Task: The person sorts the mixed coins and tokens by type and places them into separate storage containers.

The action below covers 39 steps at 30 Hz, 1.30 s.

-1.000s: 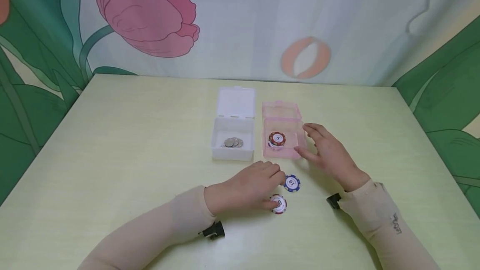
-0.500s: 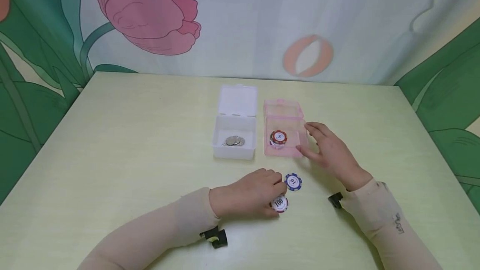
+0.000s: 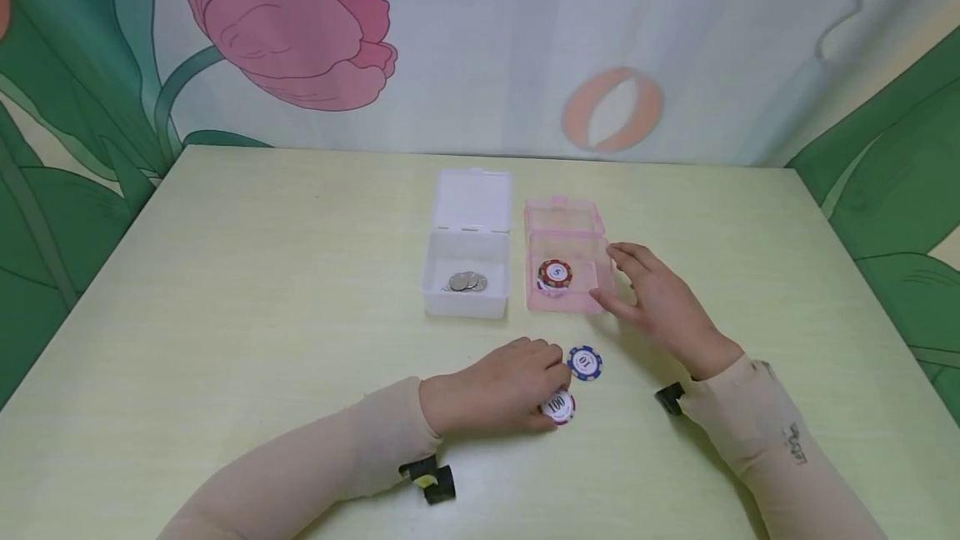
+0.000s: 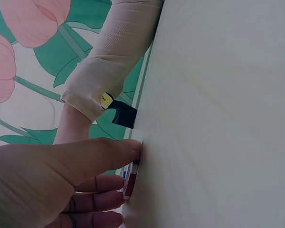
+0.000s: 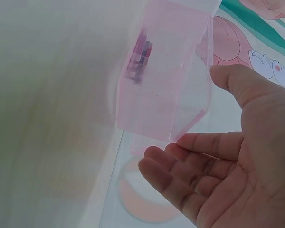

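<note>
My left hand [image 3: 498, 390] pinches a white poker chip [image 3: 558, 408] marked 100 between thumb and fingers, low over the table. The chip's red-and-white edge shows beside the thumb in the left wrist view. Just beyond it lies a blue poker chip [image 3: 585, 363] marked 10. My right hand [image 3: 671, 315] is at the right side of the open pink box [image 3: 566, 305], thumb near the front corner and fingers farther back along the wall. Inside that box sit stacked poker chips [image 3: 555, 273], a red one marked 5 on top.
Left of the pink box stands a white box [image 3: 465, 307], its lid tipped back, with several silver coins [image 3: 467, 282] in it. A curtain [image 3: 480, 48] with printed flowers hangs behind the table's [image 3: 262, 273] far edge.
My left thumb has moved from the top of the white chip to its near edge, and the fingers have closed in on it. The right hand stays at the pink box.
</note>
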Available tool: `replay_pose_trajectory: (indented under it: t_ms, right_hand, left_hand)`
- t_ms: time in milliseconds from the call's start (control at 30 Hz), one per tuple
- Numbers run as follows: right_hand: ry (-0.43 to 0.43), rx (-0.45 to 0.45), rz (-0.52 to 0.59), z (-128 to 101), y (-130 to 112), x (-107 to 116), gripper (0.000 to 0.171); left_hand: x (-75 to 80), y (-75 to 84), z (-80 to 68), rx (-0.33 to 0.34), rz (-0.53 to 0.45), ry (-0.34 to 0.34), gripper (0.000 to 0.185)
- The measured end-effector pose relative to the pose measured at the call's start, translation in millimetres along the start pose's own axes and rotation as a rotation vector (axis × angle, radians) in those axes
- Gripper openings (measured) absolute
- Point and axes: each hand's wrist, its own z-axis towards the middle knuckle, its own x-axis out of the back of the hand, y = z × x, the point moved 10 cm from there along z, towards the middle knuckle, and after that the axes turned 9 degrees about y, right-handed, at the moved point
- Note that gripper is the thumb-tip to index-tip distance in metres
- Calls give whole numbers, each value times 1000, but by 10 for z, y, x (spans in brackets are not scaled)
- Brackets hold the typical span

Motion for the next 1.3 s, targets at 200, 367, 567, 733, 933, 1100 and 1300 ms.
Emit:
replay_pose_trajectory:
  t_ms: [200,367,567,733,933,1100,1300]
  right_hand:
    - [-9,-8,3,4,-11,-1,68]
    - [-14,-10,0,3,-12,8,68]
    - [-10,-10,2,4,-3,17,68]
    - [-14,-13,3,-2,-1,1,69]
    - [-20,-19,6,1,6,-15,68]
    - [-20,-18,8,4,10,-20,68]
    - [-16,-15,8,2,8,-9,68]
  left_hand:
    - [-29,-44,18,40,-67,-11,29]
    - [-61,-62,25,51,-117,-7,28]
    - [-40,-63,24,48,-125,-2,28]
    - [-23,-66,12,63,-137,-10,29]
    - [32,-72,16,81,-130,-12,31]
    - [108,-85,21,87,-111,12,31]
    - [192,-98,28,78,-97,50,31]
